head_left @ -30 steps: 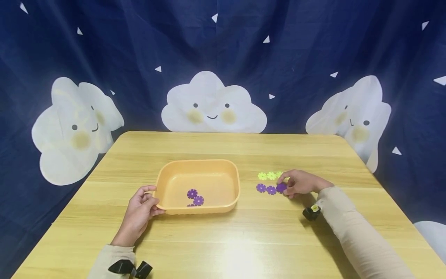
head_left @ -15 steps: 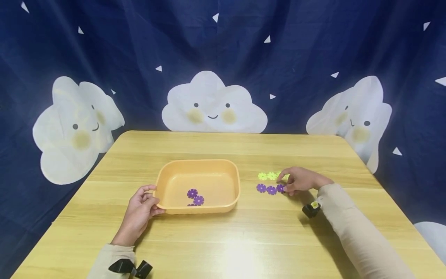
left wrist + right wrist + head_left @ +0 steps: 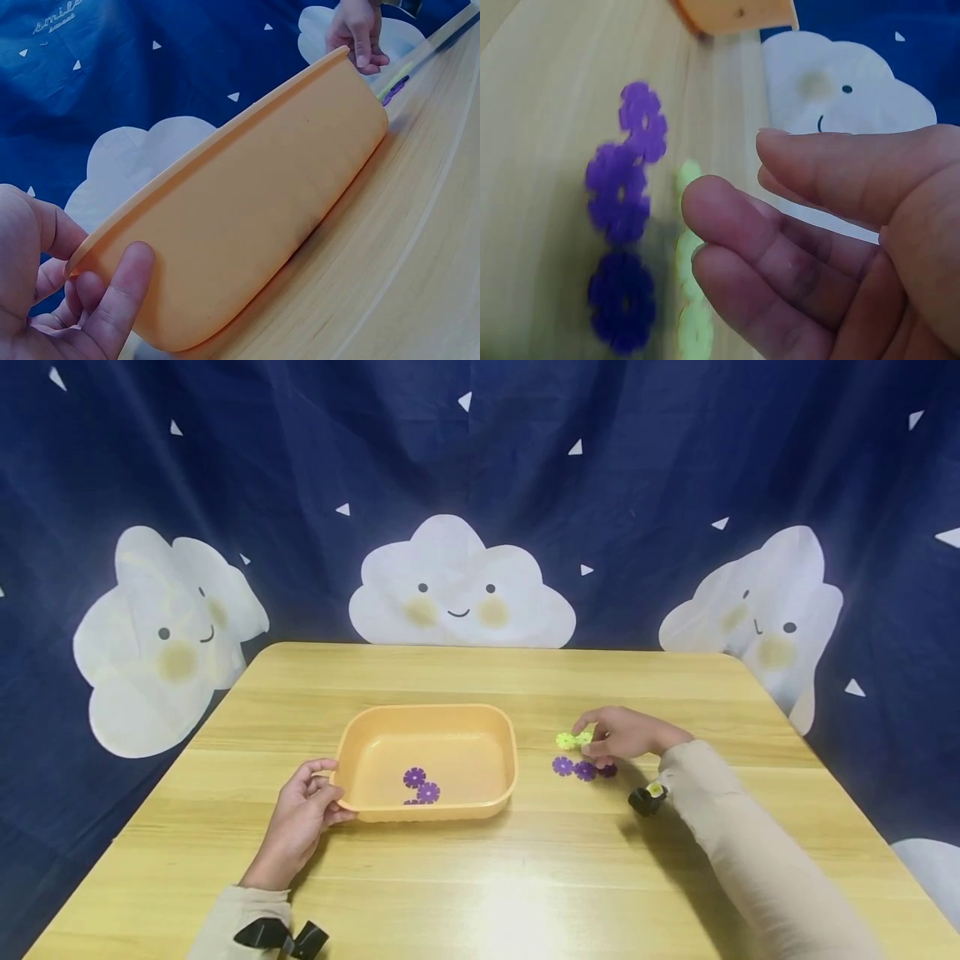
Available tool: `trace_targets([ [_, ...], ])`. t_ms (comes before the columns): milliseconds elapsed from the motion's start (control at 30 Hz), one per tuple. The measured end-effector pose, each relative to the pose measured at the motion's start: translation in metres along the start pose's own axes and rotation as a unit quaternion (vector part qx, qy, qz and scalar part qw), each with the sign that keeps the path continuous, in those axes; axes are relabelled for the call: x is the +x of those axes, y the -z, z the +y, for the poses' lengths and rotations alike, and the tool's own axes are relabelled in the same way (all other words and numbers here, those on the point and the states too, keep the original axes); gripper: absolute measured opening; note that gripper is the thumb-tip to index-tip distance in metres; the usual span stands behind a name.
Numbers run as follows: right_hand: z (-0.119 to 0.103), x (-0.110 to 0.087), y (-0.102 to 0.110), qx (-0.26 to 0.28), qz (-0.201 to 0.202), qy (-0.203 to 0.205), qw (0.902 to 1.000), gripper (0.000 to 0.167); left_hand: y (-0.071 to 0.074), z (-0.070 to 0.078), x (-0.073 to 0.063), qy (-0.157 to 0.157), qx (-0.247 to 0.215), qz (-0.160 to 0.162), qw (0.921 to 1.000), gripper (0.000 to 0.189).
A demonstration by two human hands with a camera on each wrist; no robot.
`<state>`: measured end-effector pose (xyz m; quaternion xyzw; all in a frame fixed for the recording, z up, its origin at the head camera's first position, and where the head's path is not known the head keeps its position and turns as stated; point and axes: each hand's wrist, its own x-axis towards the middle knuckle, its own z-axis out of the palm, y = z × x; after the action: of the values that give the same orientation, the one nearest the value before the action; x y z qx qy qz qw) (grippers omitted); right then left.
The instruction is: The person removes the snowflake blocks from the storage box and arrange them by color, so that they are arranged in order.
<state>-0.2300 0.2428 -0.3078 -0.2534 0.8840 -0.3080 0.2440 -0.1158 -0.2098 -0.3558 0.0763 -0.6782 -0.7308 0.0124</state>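
Observation:
My left hand [image 3: 296, 818] grips the near left corner of an orange plastic basin [image 3: 435, 812], thumb on one side of the rim. In the left wrist view the basin's outer wall [image 3: 247, 195] fills the middle. Inside it lie several purple snowflake discs [image 3: 428, 792], one partly hidden by the near wall. My right hand [image 3: 626, 733] hovers over two rows on the table, fingers bent and apart from the thumb, holding nothing. One row has three purple snowflake discs [image 3: 619, 191]; the other has yellow-green discs [image 3: 694, 326], partly covered by the hand.
The wooden table [image 3: 450, 877] carries the basin left of the disc rows. A dark blue curtain [image 3: 637, 460] with white clouds hangs behind the table's far edge. Black camera mounts [image 3: 648, 797] sit on both wrists.
My right hand has let go of the rightmost purple disc, which stays in its row, and has risen and moved left over the rows. The left hand and basin hold still.

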Motion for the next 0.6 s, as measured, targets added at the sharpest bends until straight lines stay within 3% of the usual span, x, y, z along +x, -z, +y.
trace_targets([
  [600,-0.061,0.043,-0.007,-0.013,-0.023,0.05,0.9984,0.034,0.0,-0.002,0.0,0.0,0.005,-0.003,1.0,0.037],
])
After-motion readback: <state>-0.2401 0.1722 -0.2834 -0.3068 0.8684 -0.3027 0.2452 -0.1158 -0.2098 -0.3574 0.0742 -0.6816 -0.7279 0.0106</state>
